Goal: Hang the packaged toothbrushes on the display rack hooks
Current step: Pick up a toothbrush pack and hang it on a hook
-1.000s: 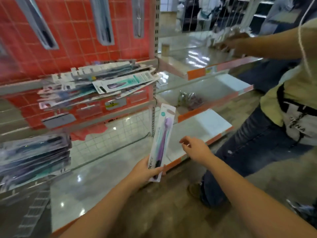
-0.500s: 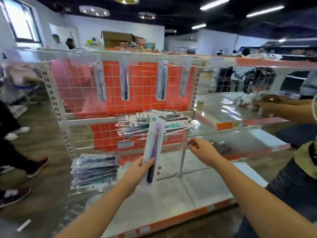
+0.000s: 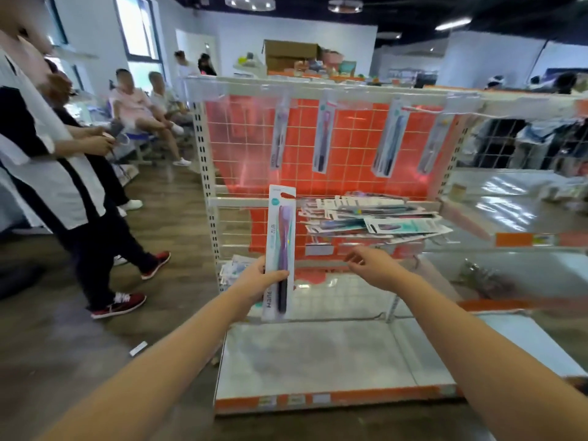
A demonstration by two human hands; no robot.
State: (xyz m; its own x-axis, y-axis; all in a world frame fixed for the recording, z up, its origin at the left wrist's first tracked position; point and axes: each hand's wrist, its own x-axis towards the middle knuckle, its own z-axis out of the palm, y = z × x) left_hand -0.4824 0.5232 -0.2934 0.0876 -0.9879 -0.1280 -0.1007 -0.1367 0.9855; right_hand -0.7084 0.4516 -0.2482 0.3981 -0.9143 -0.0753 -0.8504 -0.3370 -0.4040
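My left hand grips the lower part of a packaged purple toothbrush, held upright in front of the display rack. My right hand hovers empty to the right of it, fingers loosely curled. Several packaged toothbrushes hang from hooks on the orange grid panel, among them one at the left, one in the middle and one at the right. A loose pile of packaged toothbrushes lies on the wire shelf behind my right hand.
A white bottom shelf with an orange front edge lies below my arms. More packs sit low at the rack's left post. People stand and sit at the left. Glossy shelves extend to the right.
The view has lifted from the low shelves to the whole rack. My left hand has raised the toothbrush pack upright in front of the rack. My right hand stays empty beside it.
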